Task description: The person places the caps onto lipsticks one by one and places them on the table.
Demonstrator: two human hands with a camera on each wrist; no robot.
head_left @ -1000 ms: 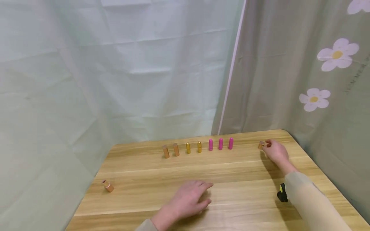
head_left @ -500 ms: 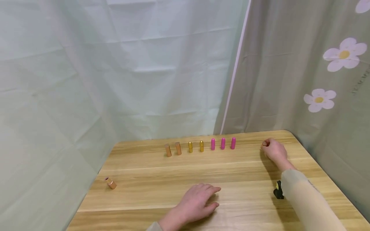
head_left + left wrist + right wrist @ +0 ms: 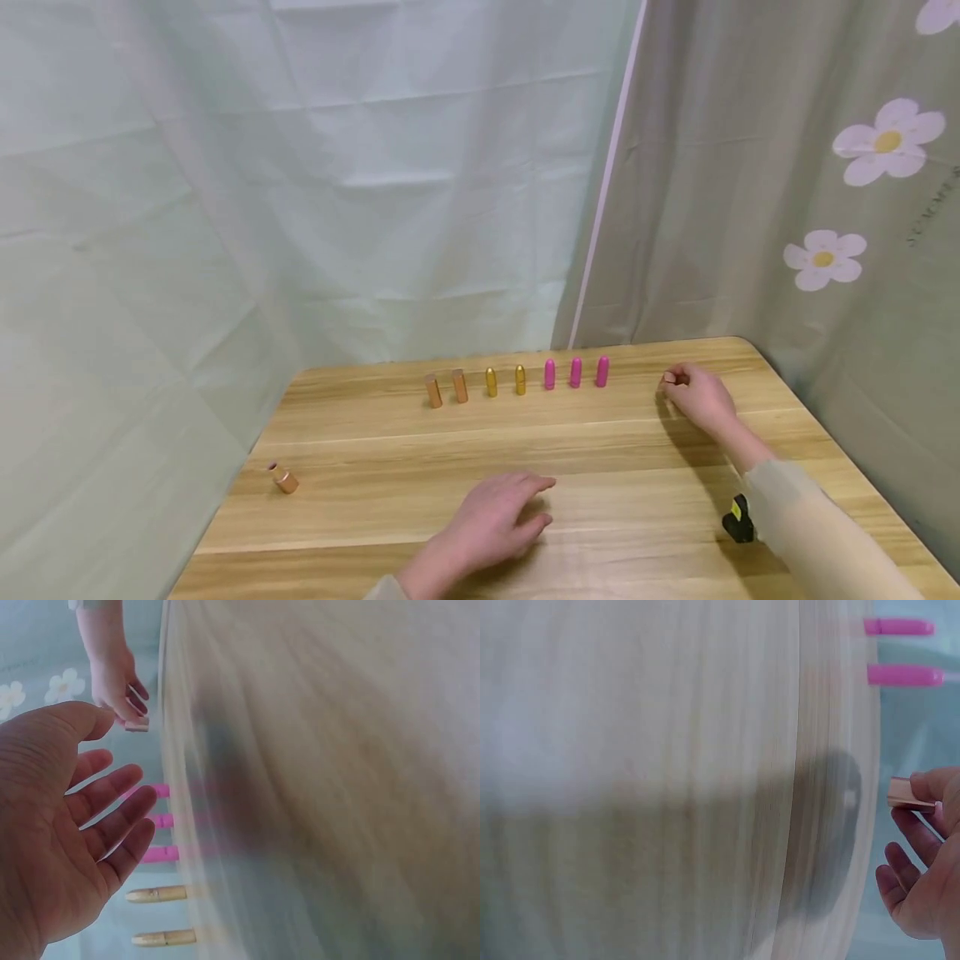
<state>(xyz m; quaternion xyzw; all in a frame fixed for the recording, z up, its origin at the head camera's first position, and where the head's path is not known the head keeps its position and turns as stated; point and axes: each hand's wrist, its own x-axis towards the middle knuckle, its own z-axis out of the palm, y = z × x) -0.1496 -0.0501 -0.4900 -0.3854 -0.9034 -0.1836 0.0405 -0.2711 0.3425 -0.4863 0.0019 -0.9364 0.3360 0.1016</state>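
In the head view my right hand (image 3: 702,400), at the table's far right, pinches a small rose-gold lipstick tube (image 3: 904,793) between thumb and forefinger. The right wrist view shows the tube's squared end sticking out past the fingertips, held above the wood, with a bit of pink by the thumb. My left hand (image 3: 491,518) hovers over the front middle of the table with fingers spread and nothing in its grasp. Three pink bullet-shaped tubes (image 3: 576,372) stand nearest the right hand, and two gold ones (image 3: 521,380) stand left of them.
Two copper-coloured tubes (image 3: 460,387) finish the row along the back. On the left of the wooden table (image 3: 360,517) stands an uncapped rose-gold lipstick (image 3: 284,479). A black device (image 3: 738,520) shows beside the right sleeve. Curtains (image 3: 420,208) hang close behind.
My right hand has closed its fingertips on the rose-gold tube, lifted it and shifted a little left. The left hand has hardly moved. The row of tubes is unchanged.
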